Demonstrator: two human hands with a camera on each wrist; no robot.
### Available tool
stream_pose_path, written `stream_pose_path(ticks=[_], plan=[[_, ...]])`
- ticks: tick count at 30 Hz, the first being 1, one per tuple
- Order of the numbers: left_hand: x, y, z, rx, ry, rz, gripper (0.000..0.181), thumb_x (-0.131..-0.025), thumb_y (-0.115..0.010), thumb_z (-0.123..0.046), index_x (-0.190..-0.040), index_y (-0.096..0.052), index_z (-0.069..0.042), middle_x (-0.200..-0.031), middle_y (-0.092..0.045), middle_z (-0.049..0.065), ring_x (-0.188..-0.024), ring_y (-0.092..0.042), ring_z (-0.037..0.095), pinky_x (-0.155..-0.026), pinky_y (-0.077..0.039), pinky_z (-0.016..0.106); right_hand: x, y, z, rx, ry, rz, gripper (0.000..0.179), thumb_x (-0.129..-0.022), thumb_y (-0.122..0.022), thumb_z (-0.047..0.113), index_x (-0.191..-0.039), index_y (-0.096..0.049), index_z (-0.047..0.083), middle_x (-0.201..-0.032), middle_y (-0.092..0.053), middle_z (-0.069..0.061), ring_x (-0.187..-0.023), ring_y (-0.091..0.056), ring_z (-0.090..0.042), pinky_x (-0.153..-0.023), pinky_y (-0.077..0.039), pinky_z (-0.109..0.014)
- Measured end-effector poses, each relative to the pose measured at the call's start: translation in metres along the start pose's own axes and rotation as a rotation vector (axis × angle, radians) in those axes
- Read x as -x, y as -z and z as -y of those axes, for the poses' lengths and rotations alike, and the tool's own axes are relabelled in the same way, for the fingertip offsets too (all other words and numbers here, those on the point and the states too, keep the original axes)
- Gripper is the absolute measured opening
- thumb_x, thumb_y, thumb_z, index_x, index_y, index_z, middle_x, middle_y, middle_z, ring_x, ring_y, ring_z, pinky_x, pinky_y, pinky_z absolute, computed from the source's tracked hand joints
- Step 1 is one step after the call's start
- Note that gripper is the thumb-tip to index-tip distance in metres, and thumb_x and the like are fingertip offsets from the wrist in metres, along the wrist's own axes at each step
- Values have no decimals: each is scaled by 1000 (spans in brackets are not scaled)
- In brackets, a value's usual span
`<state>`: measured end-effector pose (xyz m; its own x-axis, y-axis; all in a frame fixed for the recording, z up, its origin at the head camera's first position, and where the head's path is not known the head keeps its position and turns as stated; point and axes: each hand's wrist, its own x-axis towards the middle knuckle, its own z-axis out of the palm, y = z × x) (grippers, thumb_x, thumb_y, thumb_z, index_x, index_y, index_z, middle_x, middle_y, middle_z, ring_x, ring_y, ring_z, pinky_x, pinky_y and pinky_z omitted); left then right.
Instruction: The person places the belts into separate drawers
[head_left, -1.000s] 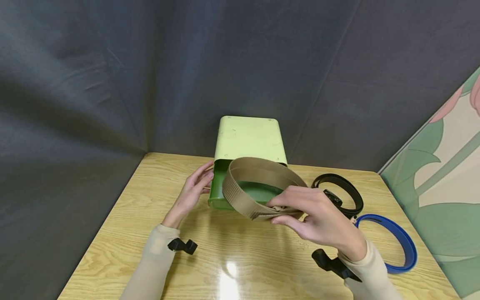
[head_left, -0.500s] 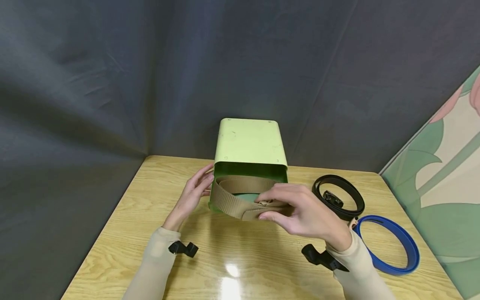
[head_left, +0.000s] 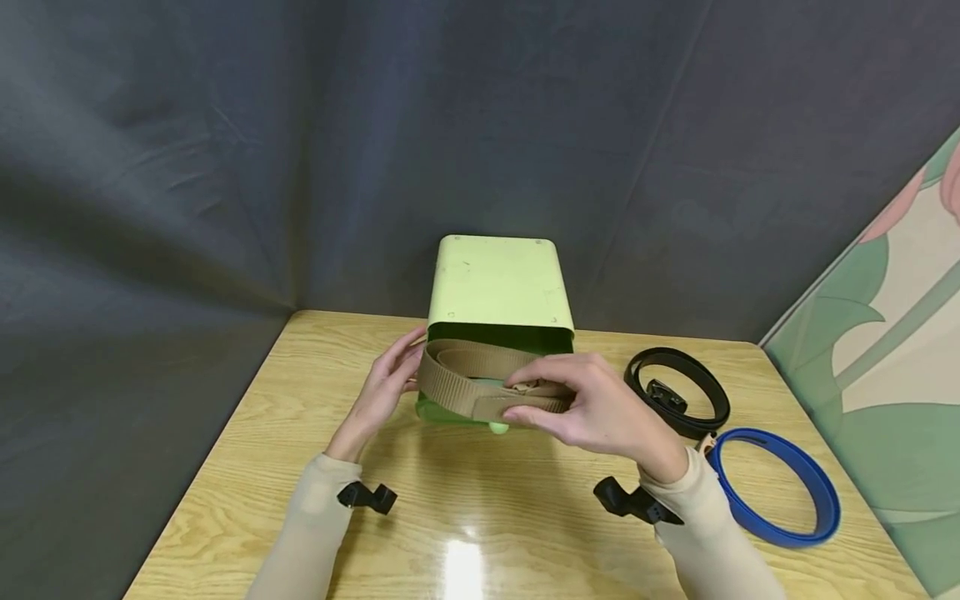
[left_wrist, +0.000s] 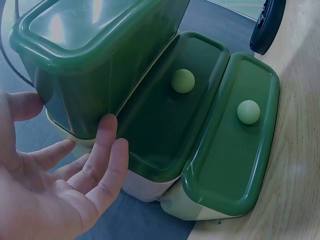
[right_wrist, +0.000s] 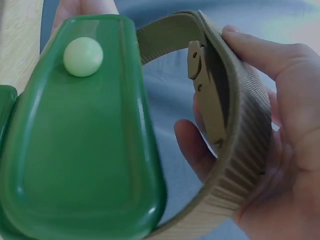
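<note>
A tan webbing belt, coiled in a loop, is at the pulled-out green drawer of a pale green cabinet. My right hand pinches its overlapped end; in the right wrist view the thumb and fingers grip the ribbed band around a tan buckle. Part of the loop is hidden behind the drawer front there. My left hand is at the drawer's left side with fingers loosely extended, and in the left wrist view its fingertips lie against the drawer's side.
On the table's right lie a coiled black belt and a coiled blue belt. Two lower green drawers with pale round knobs are pushed in. A dark curtain hangs behind; a patterned panel stands right.
My right hand has moved left and lowered the tan belt from above the drawer to the drawer's opening, then slightly away from me. The left hand has stayed at the drawer's side.
</note>
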<state>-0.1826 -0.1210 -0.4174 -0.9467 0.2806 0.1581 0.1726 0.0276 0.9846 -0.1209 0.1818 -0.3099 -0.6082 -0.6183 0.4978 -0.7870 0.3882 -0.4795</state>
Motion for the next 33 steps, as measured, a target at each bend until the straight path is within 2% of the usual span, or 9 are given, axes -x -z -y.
stream_pose_path(ticks=[12, 24, 33], plan=[[-1, -1, -2, 14, 8, 3, 57, -116, -41, -22, -168, -28, -5, -167, -41, 25, -107, -66, -3, -96, -58, 27, 0, -6, -6, 22, -28, -34, 25, -88, -88, 16, -111, -81, 17, -95, -80, 7, -70, -60, 1, -59, -50, -19], [-3, -1, -3, 8, 30, -27, 57, -115, -42, -23, -168, -30, -6, -164, -46, 26, -101, -68, 0, -89, -57, 20, -2, -11, -14, 78, 0, -79, 26, -87, -88, 12, -111, -82, 13, -101, -82, 2, -81, -69, -6, -67, -55, -24], [-3, -2, -2, 16, 37, -32, 57, -115, -44, -23, -167, -31, -6, -163, -47, 25, -99, -68, 0, -92, -58, 26, -4, -15, -17, 136, -36, -74, 26, -88, -89, 17, -112, -82, 15, -103, -82, 4, -82, -68, -6, -67, -55, -25]])
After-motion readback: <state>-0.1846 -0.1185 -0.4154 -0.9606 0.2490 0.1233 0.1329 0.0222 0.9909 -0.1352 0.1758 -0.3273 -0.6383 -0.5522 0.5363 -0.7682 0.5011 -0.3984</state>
